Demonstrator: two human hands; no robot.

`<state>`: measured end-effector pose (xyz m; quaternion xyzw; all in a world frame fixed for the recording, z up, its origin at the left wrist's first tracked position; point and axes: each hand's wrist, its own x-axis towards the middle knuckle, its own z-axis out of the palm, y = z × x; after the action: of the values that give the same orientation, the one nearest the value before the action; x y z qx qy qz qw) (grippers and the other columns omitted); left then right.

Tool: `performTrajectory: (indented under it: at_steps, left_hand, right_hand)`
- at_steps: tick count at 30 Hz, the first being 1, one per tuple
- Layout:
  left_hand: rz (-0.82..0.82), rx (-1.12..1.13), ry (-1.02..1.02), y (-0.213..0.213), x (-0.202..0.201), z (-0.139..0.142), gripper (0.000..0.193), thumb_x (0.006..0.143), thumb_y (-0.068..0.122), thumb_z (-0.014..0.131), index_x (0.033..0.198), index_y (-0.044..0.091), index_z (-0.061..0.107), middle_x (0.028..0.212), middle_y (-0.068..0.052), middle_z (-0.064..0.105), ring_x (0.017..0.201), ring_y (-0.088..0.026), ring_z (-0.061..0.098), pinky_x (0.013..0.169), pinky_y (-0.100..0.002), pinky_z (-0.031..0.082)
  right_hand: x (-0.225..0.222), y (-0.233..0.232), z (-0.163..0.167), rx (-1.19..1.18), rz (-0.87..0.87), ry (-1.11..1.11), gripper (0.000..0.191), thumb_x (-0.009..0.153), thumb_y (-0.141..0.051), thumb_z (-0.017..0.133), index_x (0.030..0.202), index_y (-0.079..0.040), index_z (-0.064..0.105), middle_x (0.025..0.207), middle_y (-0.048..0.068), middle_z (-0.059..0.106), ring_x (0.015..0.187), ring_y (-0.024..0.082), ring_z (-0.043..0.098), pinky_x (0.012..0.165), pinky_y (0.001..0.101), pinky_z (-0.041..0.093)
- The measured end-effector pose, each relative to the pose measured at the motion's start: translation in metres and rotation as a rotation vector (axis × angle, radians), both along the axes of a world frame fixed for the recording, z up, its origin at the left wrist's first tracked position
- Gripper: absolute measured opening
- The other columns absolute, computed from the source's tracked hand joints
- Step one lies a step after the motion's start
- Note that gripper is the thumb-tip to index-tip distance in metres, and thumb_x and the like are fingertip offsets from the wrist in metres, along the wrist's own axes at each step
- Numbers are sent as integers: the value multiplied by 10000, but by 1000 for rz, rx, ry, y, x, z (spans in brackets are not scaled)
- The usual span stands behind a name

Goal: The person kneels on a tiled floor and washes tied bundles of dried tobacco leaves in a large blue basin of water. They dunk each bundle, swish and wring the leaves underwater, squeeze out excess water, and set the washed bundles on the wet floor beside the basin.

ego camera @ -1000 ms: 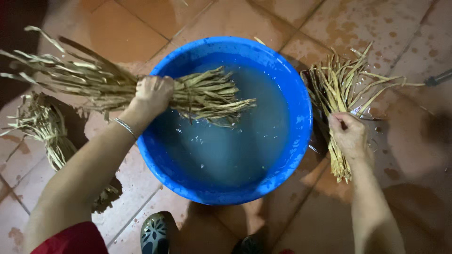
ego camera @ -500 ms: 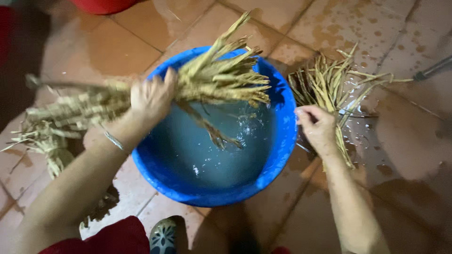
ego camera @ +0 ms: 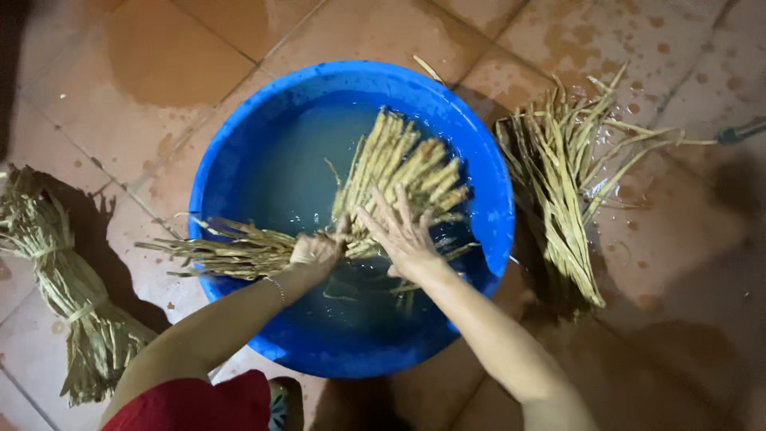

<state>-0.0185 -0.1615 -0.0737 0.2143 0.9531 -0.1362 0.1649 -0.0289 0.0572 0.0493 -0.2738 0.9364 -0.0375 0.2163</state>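
Gripping straw bundle point(ego camera: 383, 199) across basin rim point(ego camera: 209, 179): left hand point(ego camera: 317, 251); right hand point(ego camera: 401, 233) spread.

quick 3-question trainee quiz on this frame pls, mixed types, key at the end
1. True or false: the blue basin holds water.
2. Which hand grips the straw bundle in the basin? A) left hand B) right hand C) neither
3. Fill in: the tied straw bundle lies on the tiled floor to the person's ____ of the basin, while the loose wet straw pile lies on the other side.

Key
1. True.
2. A; the left hand is closed round the stalks, while the right hand lies open and flat on them.
3. left
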Motion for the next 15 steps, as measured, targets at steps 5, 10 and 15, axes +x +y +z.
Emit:
performTrajectory:
  at_steps: [5, 10, 15]
  left_hand:
    - [-142, -58, -159, -16, -6, -34, 401, 1031, 206, 476, 1423, 126, 510, 1262, -86, 676, 1140, -266, 648, 875, -458, 512]
    - [-266, -142, -239, -14, -20, -31, 524, 1000, 205, 487, 1515, 164, 400, 1451, -79, 537, 1296, -301, 531, 966, -456, 450]
    - [-60, 74, -161, -22, -38, 34, 682, 964, 161, 525, 1591, 75, 271, 1168, -126, 691, 1005, -282, 686, 788, -424, 538]
  right_hand:
    - [-25, -33, -72, 224, 3, 6, 1109, 828, -51, 739, 1653, -399, 85, 1723, 16, -148, 1549, 483, -103, 1032, 837, 292]
    - [-41, -22, -118, 171, 40, 201, 872, 895, -14, 593, 1559, -425, 204, 1692, 39, 14, 1530, 372, -13, 1122, 806, 194]
    - [-43, 3, -80, -12, -112, -23, 961, 812, -75, 678, 1596, -427, 247, 1711, -51, 222, 1561, 326, 185, 1252, 582, 249]
